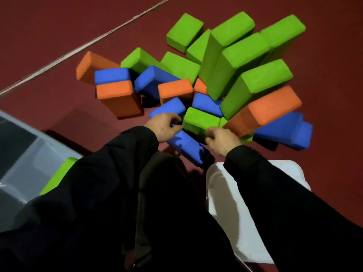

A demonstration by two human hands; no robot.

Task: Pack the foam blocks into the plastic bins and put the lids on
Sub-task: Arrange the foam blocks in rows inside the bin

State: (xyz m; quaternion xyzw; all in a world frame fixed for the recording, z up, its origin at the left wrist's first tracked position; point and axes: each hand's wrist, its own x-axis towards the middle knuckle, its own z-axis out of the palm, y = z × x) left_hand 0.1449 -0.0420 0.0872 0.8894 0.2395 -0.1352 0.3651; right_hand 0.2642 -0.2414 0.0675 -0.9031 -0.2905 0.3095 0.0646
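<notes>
Floor (49, 36) dark red, crossed by a white line. Heap of foam blocks (225, 75), green, orange, blue, well ahead of the person. Clear plastic bin (23, 173) to the left, one green block (59, 175) inside; white lid (225, 203) under the right arm. Nearest green block (201, 119) lies between both hands, long axis left to right. Left hand (164, 126) curled at its left end, right hand (222, 139) curled at its near right corner; firm hold, cannot tell.
</notes>
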